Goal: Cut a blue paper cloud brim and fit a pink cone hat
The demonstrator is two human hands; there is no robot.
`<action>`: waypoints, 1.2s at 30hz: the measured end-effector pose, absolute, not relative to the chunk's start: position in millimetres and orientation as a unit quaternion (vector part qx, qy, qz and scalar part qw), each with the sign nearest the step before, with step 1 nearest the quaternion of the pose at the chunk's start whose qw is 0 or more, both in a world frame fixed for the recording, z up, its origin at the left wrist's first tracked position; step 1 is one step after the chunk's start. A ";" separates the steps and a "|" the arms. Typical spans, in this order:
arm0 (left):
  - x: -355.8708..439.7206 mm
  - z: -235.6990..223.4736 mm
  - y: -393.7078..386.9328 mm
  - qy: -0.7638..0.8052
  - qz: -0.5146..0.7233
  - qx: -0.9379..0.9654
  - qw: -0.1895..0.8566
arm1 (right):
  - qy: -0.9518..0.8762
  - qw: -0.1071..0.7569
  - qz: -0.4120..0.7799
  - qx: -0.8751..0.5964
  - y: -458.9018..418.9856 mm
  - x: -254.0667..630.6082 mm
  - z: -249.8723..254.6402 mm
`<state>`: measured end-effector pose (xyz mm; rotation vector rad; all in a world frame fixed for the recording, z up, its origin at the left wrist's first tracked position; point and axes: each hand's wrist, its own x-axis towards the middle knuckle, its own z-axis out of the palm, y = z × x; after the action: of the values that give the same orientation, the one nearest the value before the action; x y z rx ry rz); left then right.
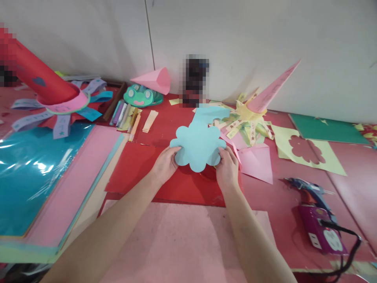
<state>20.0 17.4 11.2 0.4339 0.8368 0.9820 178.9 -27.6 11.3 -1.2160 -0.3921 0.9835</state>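
A light blue paper flower with rounded petals is stretched between my two hands above the red card. My left hand pinches its left edge between thumb and fingers. On the opposite edge, my right hand grips a petal in the same way. Behind the flower lies a light blue paper offcut with a curved cut edge. Pink folded paper rests just right of my right hand. Part of a round outline on the red card shows under the flower.
A glue gun and a purple box with a black cord lie at right. Paper cones with curled strips, a green frog cutout and markers stand along the back. Coloured sheets are stacked at left.
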 end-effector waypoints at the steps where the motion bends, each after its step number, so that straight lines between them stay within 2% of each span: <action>1: 20.0 11.0 17.5 0.387 0.453 0.202 0.777 | -0.175 0.694 0.440 -0.543 -27.5 179.1 11.1; 26: 20.9 4.5 18.6 0.363 0.477 0.257 0.759 | -0.162 0.708 0.434 -0.534 -25.2 182.2 5.4; 29: 18.6 7.6 17.7 0.391 0.488 0.314 0.714 | -0.165 0.712 0.435 -0.526 -25.9 182.2 6.0; 34: 10.7 14.1 17.1 0.490 0.452 0.505 0.548 | -0.151 0.718 0.437 -0.521 -25.5 182.6 7.0; 36: 9.0 14.3 16.6 0.493 0.445 0.538 0.519 | -0.144 0.721 0.438 -0.517 -24.8 183.3 6.5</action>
<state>9.0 16.6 14.3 1.2908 1.1817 1.0676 183.3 -24.8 6.5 -1.1417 -0.3186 0.9677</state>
